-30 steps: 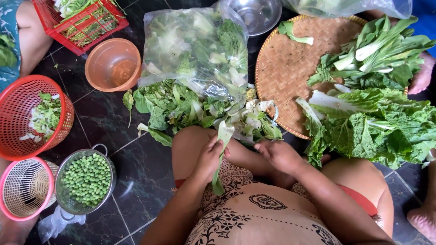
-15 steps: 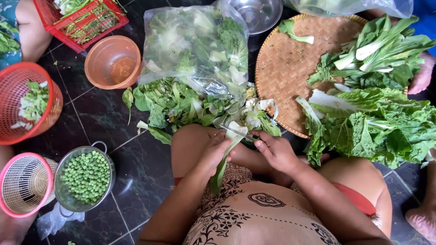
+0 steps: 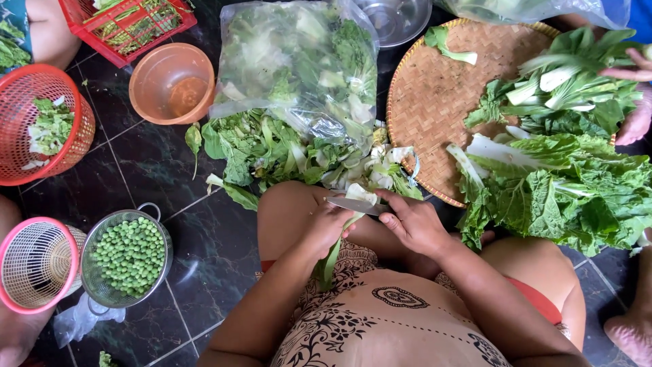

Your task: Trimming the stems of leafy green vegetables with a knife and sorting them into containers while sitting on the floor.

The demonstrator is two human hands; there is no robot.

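Note:
I sit on the dark tiled floor with my knees drawn up. My left hand (image 3: 327,228) grips a leafy green stalk (image 3: 331,257) that hangs down over my patterned dress. My right hand (image 3: 411,223) holds a small knife (image 3: 353,204), its blade lying across the pale cut end of the stalk. Just beyond my knee lies a heap of cut greens and white stem pieces (image 3: 285,153), spilling out of a clear plastic bag (image 3: 302,64).
A round woven tray (image 3: 435,115) at the right bears big leafy greens (image 3: 570,177); another person's hand (image 3: 635,95) touches them. At the left: a metal colander of peas (image 3: 128,255), a pink basket (image 3: 34,261), a red basket (image 3: 47,122), an orange bowl (image 3: 171,83), a red crate (image 3: 129,24).
The stalk has dropped from upright to hanging over my lap. My right hand has brought the knife across its pale end. The red basket at the left shifted slightly.

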